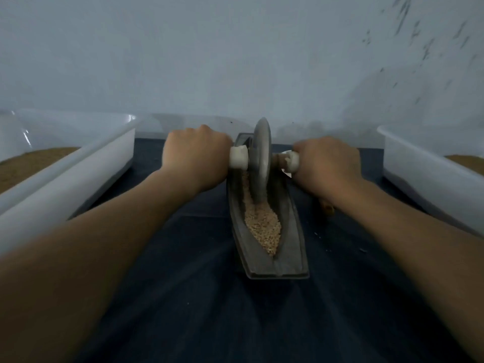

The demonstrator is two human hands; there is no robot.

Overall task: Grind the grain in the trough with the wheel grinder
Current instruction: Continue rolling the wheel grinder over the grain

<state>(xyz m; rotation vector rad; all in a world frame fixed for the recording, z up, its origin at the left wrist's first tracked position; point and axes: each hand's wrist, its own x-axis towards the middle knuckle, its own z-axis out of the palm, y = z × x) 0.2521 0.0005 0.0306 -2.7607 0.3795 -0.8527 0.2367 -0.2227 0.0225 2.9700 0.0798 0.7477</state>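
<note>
A dark boat-shaped trough (293,231) lies lengthwise on the dark cloth, holding pale crushed grain (263,226) heaped toward its near end. The grey wheel grinder (260,158) stands upright in the trough's far half, its rim down in the grain. My left hand (195,155) grips the white handle (238,158) on the wheel's left side. My right hand (327,163) grips the white handle (290,161) on the right side. Both forearms reach forward from the lower corners.
A white plastic bin (78,163) with brown grain stands at the left, and another white bin (429,176) with brown grain at the right. A white wall rises just behind the trough. A small tan object (327,208) lies under my right wrist. Stray specks dot the cloth (235,310).
</note>
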